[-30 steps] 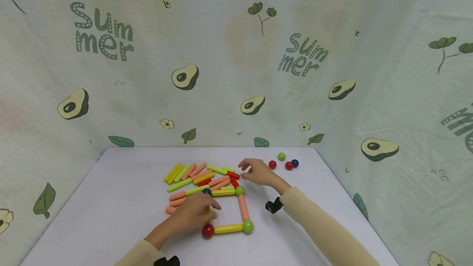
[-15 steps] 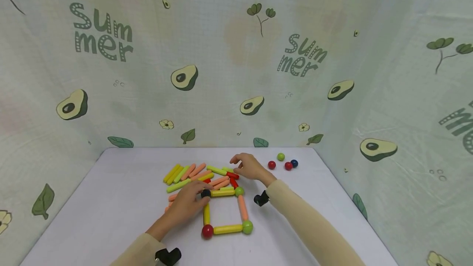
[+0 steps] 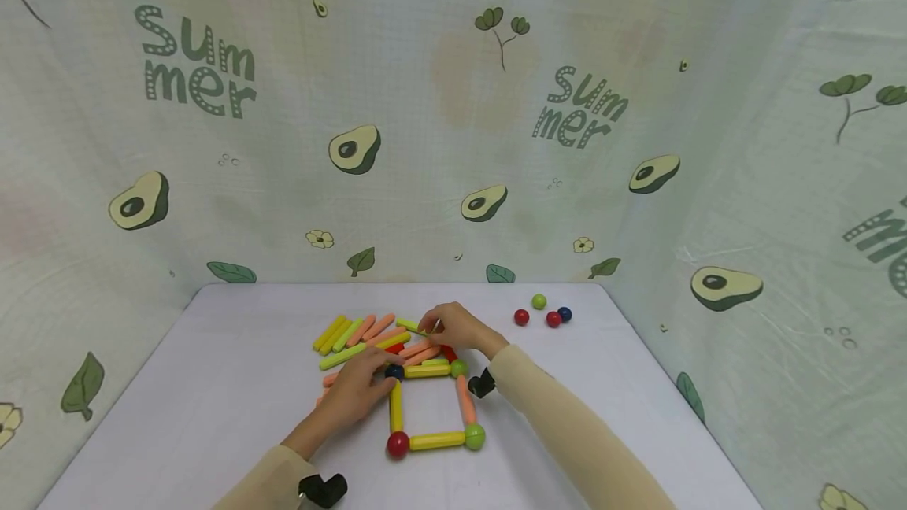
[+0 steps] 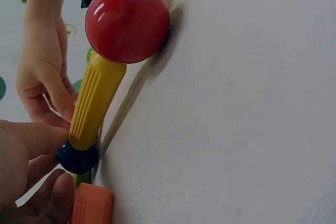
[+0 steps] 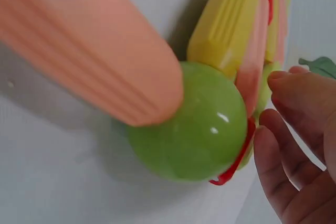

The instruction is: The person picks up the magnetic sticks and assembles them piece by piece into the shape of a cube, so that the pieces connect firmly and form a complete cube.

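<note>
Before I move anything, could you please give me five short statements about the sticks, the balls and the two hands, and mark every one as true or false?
1. The square frame has a ball at each corner. True.
2. All four sides are yellow. False: three are yellow sticks, one is a salmon stick.
3. The left hand holds the red corner ball. False: its fingers are at the blue corner ball.
4. The right hand is at the loose sticks beyond the frame. True.
5. Four loose balls lie at the far left. False: they lie at the far right.
</note>
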Demonstrator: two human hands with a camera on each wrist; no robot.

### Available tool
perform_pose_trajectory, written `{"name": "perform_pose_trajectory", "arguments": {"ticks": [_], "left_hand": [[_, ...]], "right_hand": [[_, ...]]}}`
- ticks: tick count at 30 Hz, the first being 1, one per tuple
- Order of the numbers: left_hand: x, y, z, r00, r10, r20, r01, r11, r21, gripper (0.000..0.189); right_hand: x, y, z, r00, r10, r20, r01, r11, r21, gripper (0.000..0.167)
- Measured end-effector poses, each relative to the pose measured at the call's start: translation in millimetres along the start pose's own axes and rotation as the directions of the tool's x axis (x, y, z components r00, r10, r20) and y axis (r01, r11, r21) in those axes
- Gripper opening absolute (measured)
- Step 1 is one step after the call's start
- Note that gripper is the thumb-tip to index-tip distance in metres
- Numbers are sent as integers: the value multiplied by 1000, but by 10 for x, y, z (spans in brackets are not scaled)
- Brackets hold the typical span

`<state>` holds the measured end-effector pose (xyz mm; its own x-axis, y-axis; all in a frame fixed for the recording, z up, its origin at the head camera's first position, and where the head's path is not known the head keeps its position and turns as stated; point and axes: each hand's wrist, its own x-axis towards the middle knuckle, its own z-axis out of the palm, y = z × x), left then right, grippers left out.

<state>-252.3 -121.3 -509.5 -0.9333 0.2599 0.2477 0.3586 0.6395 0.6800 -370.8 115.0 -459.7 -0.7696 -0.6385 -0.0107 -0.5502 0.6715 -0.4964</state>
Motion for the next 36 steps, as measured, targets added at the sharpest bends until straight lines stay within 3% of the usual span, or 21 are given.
{"name": "perform_pose_trajectory", "arguments": {"ticks": [9, 22, 32, 36], "left_hand": [[35, -20, 16, 1000, -7, -18, 8, 999, 48, 31], [68, -8, 4, 1000, -6, -23, 8, 998, 69, 28], [78, 0, 18, 999, 6, -39, -3, 997, 73, 27], [69, -16, 20, 999, -8, -36, 11, 996, 86, 27]], "right_hand": [[35, -57, 80, 997, -14, 69, 23, 991, -133, 18], [66, -162, 95, 992, 61, 111, -22, 945, -327, 19], [32, -82, 60, 995, 42, 87, -17, 963, -269, 18], [18, -21, -1, 1000, 1, 22, 4, 973, -230, 15]]}}
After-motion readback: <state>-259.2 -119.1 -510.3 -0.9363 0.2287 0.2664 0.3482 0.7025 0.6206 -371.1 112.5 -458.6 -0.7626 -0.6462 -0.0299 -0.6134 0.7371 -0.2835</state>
